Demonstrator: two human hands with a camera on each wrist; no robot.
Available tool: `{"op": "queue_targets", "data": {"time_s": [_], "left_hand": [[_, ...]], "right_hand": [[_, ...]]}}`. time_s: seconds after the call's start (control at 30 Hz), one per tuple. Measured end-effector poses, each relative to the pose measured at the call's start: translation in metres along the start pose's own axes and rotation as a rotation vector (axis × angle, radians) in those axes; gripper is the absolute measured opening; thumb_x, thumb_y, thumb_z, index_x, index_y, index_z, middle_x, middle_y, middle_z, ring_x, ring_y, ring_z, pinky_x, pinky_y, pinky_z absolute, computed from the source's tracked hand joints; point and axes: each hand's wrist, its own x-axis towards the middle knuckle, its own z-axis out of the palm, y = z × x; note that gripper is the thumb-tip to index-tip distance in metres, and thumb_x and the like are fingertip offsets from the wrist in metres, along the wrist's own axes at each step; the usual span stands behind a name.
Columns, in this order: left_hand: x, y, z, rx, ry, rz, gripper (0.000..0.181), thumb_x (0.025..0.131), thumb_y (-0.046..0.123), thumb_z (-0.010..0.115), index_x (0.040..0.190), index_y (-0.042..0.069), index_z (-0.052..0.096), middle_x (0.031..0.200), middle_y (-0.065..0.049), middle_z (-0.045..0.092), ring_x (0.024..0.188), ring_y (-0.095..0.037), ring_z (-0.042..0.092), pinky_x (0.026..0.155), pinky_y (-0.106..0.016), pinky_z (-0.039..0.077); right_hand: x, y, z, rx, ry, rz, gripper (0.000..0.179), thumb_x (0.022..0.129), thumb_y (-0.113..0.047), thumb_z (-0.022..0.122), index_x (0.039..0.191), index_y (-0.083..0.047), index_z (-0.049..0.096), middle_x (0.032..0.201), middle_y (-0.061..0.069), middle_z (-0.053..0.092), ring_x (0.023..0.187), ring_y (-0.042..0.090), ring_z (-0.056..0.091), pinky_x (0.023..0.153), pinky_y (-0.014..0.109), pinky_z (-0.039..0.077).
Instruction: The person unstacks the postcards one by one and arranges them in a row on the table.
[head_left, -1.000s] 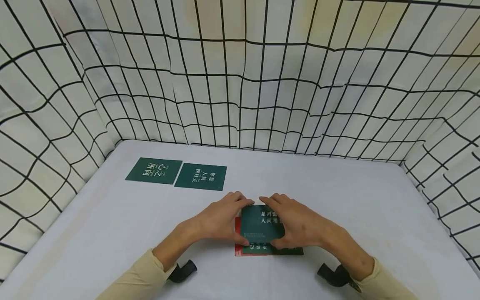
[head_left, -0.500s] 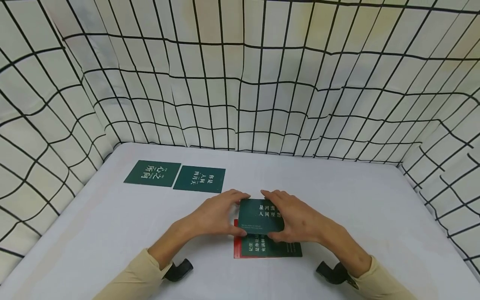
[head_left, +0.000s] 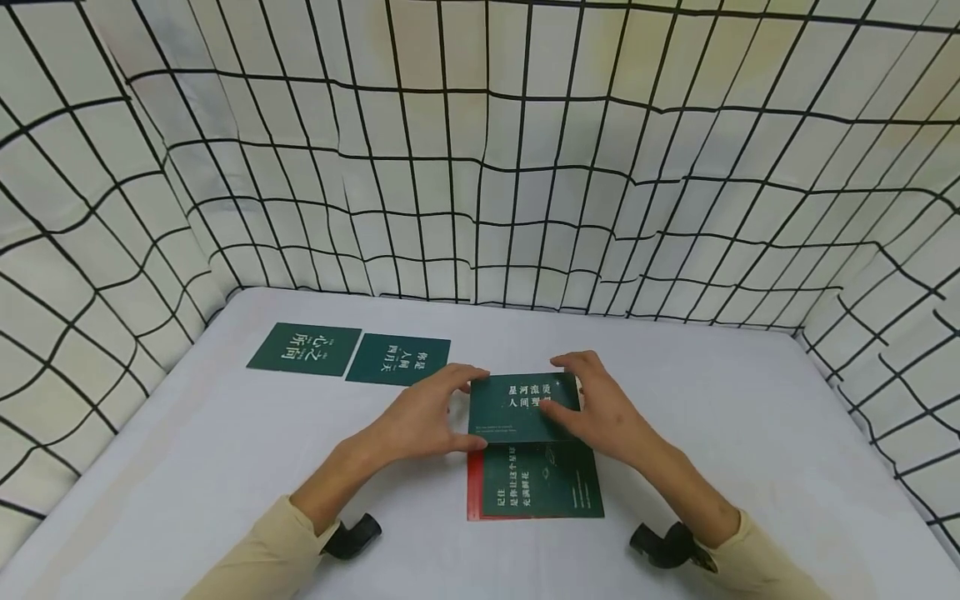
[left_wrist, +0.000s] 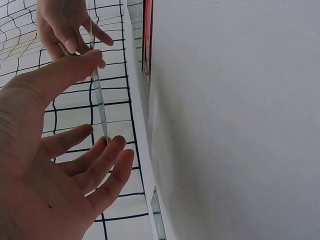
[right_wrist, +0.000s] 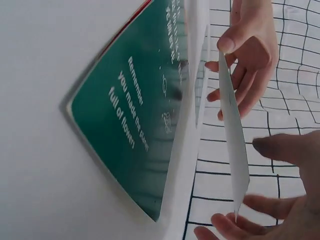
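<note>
My left hand (head_left: 423, 412) holds a green postcard (head_left: 498, 417) with white writing by its left end, thumb at the near corner and fingers at the far one. The right hand (head_left: 611, 412) is at the card's right end. Its thumb reaches over the printed face, and in the right wrist view that thumb stands apart from the card while the fingertips touch its far corner. The raised card shows its pale back (right_wrist: 234, 135) there. Below it, another green postcard (head_left: 547, 487) lies on a stack with a red edge (head_left: 475, 492).
Two more green postcards, one at the left (head_left: 305, 348) and one beside it (head_left: 397, 358), lie at the back left of the white table (head_left: 712, 400). A black grid on white cloth (head_left: 525, 183) rises behind and at both sides. Black wrist cameras (head_left: 354, 536) sit below the sleeves.
Both hands have lifted the card up and away from the stack, uncovering more of the postcard below. The right thumb has shifted from the card's near edge onto its face.
</note>
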Motion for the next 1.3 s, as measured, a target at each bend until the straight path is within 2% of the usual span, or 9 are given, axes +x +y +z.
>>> {"op": "queue_targets", "data": {"time_s": [0.17, 0.23, 0.4, 0.53, 0.7, 0.83, 1.1, 1.3], "left_hand": [[0.004, -0.002, 0.0, -0.007, 0.026, -0.003, 0.086, 0.077, 0.034, 0.093, 0.151, 0.019, 0.052, 0.147, -0.002, 0.058, 0.119, -0.021, 0.064, 0.085, -0.031, 0.059], [0.005, -0.003, 0.001, -0.01, 0.026, -0.005, 0.086, 0.078, 0.034, 0.093, 0.151, 0.018, 0.052, 0.148, -0.002, 0.057, 0.119, -0.022, 0.064, 0.085, -0.031, 0.059], [0.006, -0.004, 0.001, -0.017, 0.04, 0.001, 0.084, 0.078, 0.031, 0.093, 0.15, 0.016, 0.052, 0.149, -0.003, 0.055, 0.121, -0.024, 0.063, 0.086, -0.032, 0.059], [0.006, -0.005, 0.001, -0.024, 0.057, -0.001, 0.083, 0.078, 0.029, 0.093, 0.15, 0.014, 0.052, 0.149, -0.004, 0.054, 0.122, -0.025, 0.062, 0.086, -0.033, 0.059], [0.007, -0.006, 0.0, -0.029, 0.061, -0.024, 0.084, 0.079, 0.029, 0.093, 0.15, 0.013, 0.052, 0.148, -0.006, 0.055, 0.12, -0.025, 0.062, 0.086, -0.033, 0.058], [0.008, -0.008, -0.002, -0.021, 0.075, -0.023, 0.084, 0.079, 0.027, 0.093, 0.15, 0.013, 0.051, 0.147, -0.007, 0.055, 0.118, -0.024, 0.063, 0.085, -0.033, 0.058], [0.011, -0.011, -0.004, -0.029, 0.079, -0.018, 0.085, 0.078, 0.025, 0.093, 0.15, 0.011, 0.05, 0.148, -0.009, 0.054, 0.108, -0.025, 0.064, 0.08, -0.03, 0.055], [0.01, -0.012, -0.003, -0.052, 0.105, -0.028, 0.087, 0.079, 0.024, 0.092, 0.153, 0.011, 0.047, 0.154, -0.012, 0.05, 0.101, -0.024, 0.065, 0.078, -0.03, 0.053]], "right_hand": [[0.003, -0.001, 0.0, 0.076, 0.015, 0.103, 0.071, 0.098, -0.026, 0.073, 0.156, -0.004, 0.039, 0.152, 0.024, 0.049, 0.126, 0.044, 0.062, 0.095, 0.053, 0.06], [0.003, -0.002, 0.001, 0.088, 0.016, 0.139, 0.075, 0.098, -0.027, 0.072, 0.159, -0.004, 0.034, 0.152, 0.026, 0.05, 0.129, 0.043, 0.06, 0.096, 0.054, 0.06], [0.004, -0.002, 0.001, 0.141, 0.02, 0.193, 0.079, 0.099, -0.022, 0.071, 0.162, -0.004, 0.026, 0.146, 0.027, 0.052, 0.124, 0.039, 0.064, 0.093, 0.05, 0.059], [0.004, -0.002, 0.002, 0.222, 0.01, 0.196, 0.079, 0.099, -0.014, 0.07, 0.161, -0.001, 0.024, 0.138, 0.026, 0.055, 0.114, 0.034, 0.069, 0.087, 0.043, 0.062], [0.004, -0.002, 0.003, 0.355, -0.014, 0.215, 0.077, 0.099, -0.005, 0.067, 0.161, 0.001, 0.021, 0.131, 0.027, 0.054, 0.091, 0.023, 0.074, 0.072, 0.036, 0.065], [0.005, -0.002, 0.004, 0.387, 0.0, 0.221, 0.072, 0.1, -0.002, 0.066, 0.159, 0.0, 0.025, 0.126, 0.027, 0.058, 0.077, 0.017, 0.074, 0.069, 0.034, 0.064], [0.007, 0.0, 0.004, 0.437, 0.021, 0.188, 0.068, 0.1, 0.001, 0.063, 0.158, -0.001, 0.028, 0.111, 0.022, 0.064, 0.076, 0.022, 0.075, 0.071, 0.033, 0.064], [0.009, 0.003, 0.006, 0.465, 0.044, 0.193, 0.068, 0.101, 0.0, 0.063, 0.159, -0.004, 0.028, 0.104, 0.017, 0.064, 0.08, 0.027, 0.076, 0.075, 0.027, 0.062]]}}
